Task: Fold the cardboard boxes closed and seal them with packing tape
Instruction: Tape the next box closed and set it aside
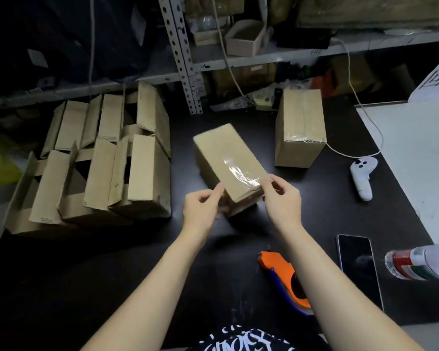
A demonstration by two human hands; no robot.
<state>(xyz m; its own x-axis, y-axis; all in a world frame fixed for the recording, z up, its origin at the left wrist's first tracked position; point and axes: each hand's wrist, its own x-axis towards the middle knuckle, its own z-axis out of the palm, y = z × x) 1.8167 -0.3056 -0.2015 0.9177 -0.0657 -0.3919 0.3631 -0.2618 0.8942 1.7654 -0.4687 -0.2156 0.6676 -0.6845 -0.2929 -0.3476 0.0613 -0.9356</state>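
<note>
At the centre of the frame the fingers (217, 192) of the left hand (200, 207) curl in and pinch the near left corner of a box (226, 155). The right hand (283, 200) pinches its near right corner in the same way. The box is closed and tilted, with a clear tape strip (238, 173) running along its top face to the near edge. Whether its underside rests on the worktop (86, 274) cannot be told.

Dark bare worktop lies below and to the left of the forearms. To the lower right, an orange tape dispenser (281, 277) lies just beside the right forearm, and a phone (357, 264) and a bottle (416, 262) lie further right. A cluster of open boxes (99, 168) crowds the left side. A sealed box (299, 127) stands upright at upper right, well apart from the held one, with a white controller (361, 176) near it. A shelf rack (185, 59) closes off the far edge.
</note>
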